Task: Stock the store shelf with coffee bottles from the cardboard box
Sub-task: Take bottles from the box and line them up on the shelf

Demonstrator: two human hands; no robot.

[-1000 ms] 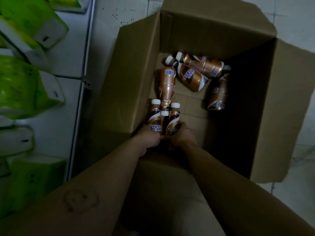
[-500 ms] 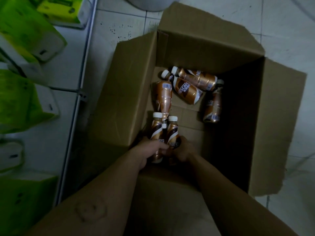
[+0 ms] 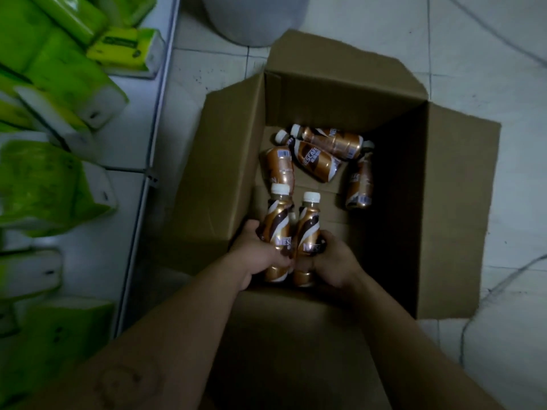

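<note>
An open cardboard box (image 3: 225,161) stands on the tiled floor. My left hand (image 3: 254,255) is closed around one gold-and-brown coffee bottle (image 3: 276,229) with a white cap. My right hand (image 3: 334,261) grips a second coffee bottle (image 3: 307,229) right beside it. Both bottles are held upright, side by side, above the near part of the box floor. Several more coffee bottles (image 3: 315,162) lie on their sides at the far end of the box. A third cap peeks out between the two held bottles.
White shelves (image 3: 130,137) on the left hold green tissue packs (image 3: 41,184). A grey round bin (image 3: 254,19) stands behind the box. Box flaps stick out to the right (image 3: 461,220) and toward me. Pale floor tiles surround the box.
Both hands have lifted their two bottles up from the box floor. The view has pulled back, showing more floor and the grey bin.
</note>
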